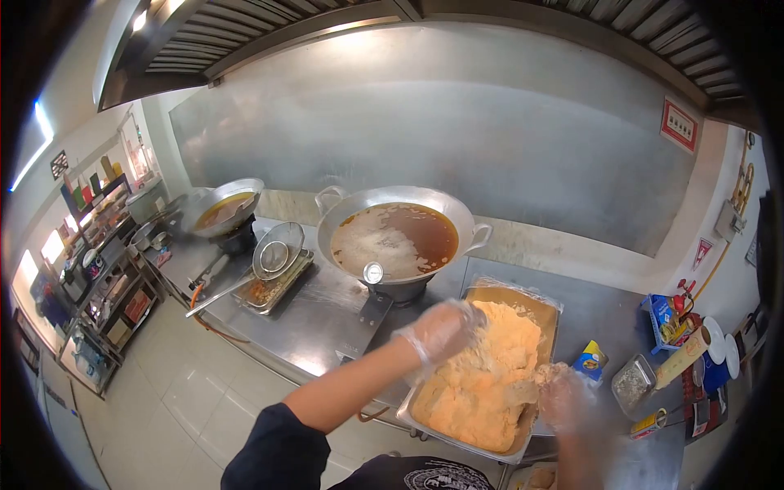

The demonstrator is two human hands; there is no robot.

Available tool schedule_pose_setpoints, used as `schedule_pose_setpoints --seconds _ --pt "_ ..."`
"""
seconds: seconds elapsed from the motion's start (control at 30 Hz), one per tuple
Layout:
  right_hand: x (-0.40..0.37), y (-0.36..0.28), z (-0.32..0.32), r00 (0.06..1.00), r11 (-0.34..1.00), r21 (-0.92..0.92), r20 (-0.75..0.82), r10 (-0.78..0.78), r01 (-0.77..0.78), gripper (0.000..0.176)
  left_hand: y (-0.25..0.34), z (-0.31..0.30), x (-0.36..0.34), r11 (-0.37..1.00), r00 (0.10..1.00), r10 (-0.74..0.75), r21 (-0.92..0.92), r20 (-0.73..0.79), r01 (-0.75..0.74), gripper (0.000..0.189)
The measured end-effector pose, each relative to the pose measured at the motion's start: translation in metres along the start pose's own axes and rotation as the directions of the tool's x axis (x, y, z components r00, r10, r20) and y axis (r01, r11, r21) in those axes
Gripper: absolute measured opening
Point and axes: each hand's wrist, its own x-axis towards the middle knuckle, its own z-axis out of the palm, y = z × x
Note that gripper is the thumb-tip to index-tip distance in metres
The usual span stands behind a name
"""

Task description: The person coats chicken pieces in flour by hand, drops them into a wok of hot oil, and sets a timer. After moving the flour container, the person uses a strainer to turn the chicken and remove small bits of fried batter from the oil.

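A metal tray (408,406) holds a heap of orange-yellow flour or breading (482,392). My left hand (445,331), in a clear plastic glove, is over the tray's upper left part; its fingertips meet the breading and what they hold, if anything, is hidden. At the tray's right edge, my gloved right hand (559,396) is partly blurred, with its fingers closed on a coated lumpy piece (543,377). Behind the tray on the left, a large two-handled wok (469,224) holds brown oil with pale foam. A round dial thermometer (373,272) is at its front rim.
On the left, a mesh strainer (278,249) rests over a small tray (265,304), near a second wok of oil (227,211). To the right lie a yellow-blue packet (590,359), a metal container (633,384), a small can (649,423) and a blue basket (653,322).
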Motion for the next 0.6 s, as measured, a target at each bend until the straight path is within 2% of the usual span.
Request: schedule_pose_setpoints --seconds 0.03,0.1,0.17,0.27,0.33,0.4,0.47,0.5,0.57,0.6 --pt "0.009 0.002 -0.006 0.999 0.999 -0.001 -0.003 -0.044 0.044 0.012 -0.002 -0.011 0.002 0.999 0.999 -0.048 0.023 -0.022 0.049 0.021" --pt "0.037 -0.001 -0.029 0.973 0.96 -0.165 0.077 -0.217 0.227 0.011 -0.009 -0.036 0.009 0.99 0.991 -0.127 0.062 -0.048 0.13 0.023" --pt "0.07 -0.022 -0.051 0.947 0.91 -0.267 0.04 -0.319 0.318 0.009 -0.019 -0.066 0.016 0.976 0.98 -0.191 0.09 -0.063 0.197 0.024" --pt "0.128 -0.056 -0.068 0.967 0.961 -0.108 0.035 -0.252 0.254 0.009 -0.04 -0.117 0.021 0.966 0.972 -0.22 0.12 -0.084 0.229 0.023" --pt "0.17 -0.073 -0.074 0.906 0.882 -0.204 0.113 -0.409 0.424 0.011 -0.071 -0.145 0.019 0.96 0.972 -0.21 0.163 -0.109 0.226 0.022" --pt "0.215 -0.096 -0.068 0.958 0.949 -0.149 0.108 -0.265 0.279 0.012 -0.099 -0.175 0.016 0.943 0.96 -0.251 0.192 -0.122 0.271 0.022" --pt "0.256 -0.112 -0.049 0.96 0.941 -0.191 0.054 -0.275 0.28 0.013 -0.126 -0.205 0.01 0.908 0.929 -0.349 0.201 -0.124 0.368 0.023" --pt "0.276 -0.114 -0.029 0.934 0.901 -0.262 0.008 -0.357 0.347 0.014 -0.144 -0.215 0.004 0.909 0.928 -0.35 0.195 -0.125 0.369 0.023" --pt "0.312 -0.144 -0.014 0.954 0.928 -0.228 0.012 -0.299 0.294 0.016 -0.181 -0.225 -0.008 0.904 0.928 -0.348 0.216 -0.129 0.369 0.024" --pt "0.332 -0.177 -0.01 0.985 0.978 -0.127 0.069 -0.157 0.164 0.019 -0.2 -0.228 -0.014 0.901 0.928 -0.348 0.227 -0.13 0.369 0.024"
